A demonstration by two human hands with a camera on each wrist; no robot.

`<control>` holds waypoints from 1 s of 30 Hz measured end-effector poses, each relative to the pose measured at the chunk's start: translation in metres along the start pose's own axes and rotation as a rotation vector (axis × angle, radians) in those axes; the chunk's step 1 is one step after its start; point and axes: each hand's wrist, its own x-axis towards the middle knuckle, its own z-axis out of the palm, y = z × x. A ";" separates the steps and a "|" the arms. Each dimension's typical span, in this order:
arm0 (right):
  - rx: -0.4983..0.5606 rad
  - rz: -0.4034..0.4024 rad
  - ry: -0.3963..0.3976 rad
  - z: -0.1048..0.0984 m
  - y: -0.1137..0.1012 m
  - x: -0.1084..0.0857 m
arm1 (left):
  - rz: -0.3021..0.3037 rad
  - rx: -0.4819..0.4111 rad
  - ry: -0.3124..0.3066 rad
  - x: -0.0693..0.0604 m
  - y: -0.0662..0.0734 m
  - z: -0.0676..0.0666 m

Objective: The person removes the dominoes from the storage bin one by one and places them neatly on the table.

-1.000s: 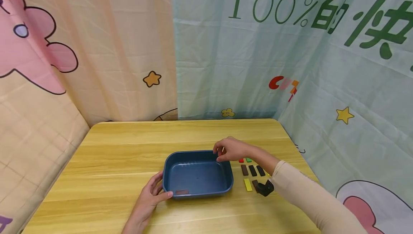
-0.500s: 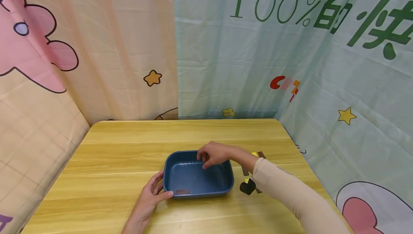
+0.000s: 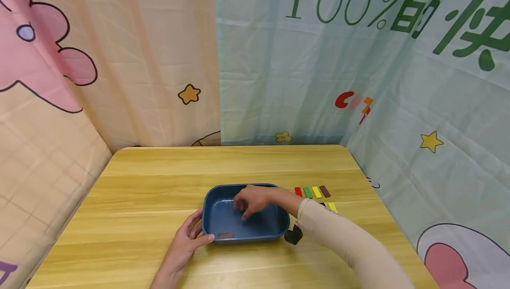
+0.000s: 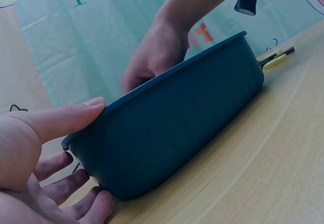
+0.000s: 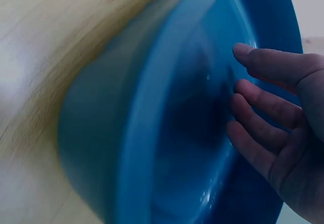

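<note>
A dark blue rectangular tray (image 3: 255,239) stands on the wooden table. Its left end is gripped by my left hand (image 3: 184,242), thumb over the rim and fingers against the outer wall, as the left wrist view shows. My right hand (image 3: 253,200) reaches down inside the tray, its fingers (image 5: 255,150) loosely bent, thumb apart, and nothing visible between them. One flat brown block (image 3: 226,235) lies in the tray by its near wall, left of the right hand. The right forearm hides some of the blocks on the table.
Right of the tray lie small flat blocks: a red one (image 3: 298,191), a green one (image 3: 307,192), a yellow one (image 3: 316,192), a brown one (image 3: 325,191) and others partly covered. A black device (image 3: 294,234) sits on the right wrist. Printed curtains (image 3: 279,81) stand behind the table (image 3: 159,183).
My right hand has moved left and down, from over the tray's far right corner into its middle. The left hand keeps its grip, and the brown block stays put.
</note>
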 end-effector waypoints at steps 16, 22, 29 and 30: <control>-0.068 -0.102 -0.099 0.012 -0.029 0.038 | -0.004 -0.001 -0.012 0.000 0.003 0.000; -0.139 -0.122 -0.076 0.020 -0.035 0.043 | -0.007 -0.002 -0.013 0.001 0.002 0.001; -0.093 -0.116 -0.046 0.019 -0.034 0.040 | -0.020 -0.006 -0.003 0.002 0.001 0.001; -0.091 -0.123 -0.048 0.019 -0.034 0.040 | -0.020 -0.003 -0.004 0.002 0.001 0.001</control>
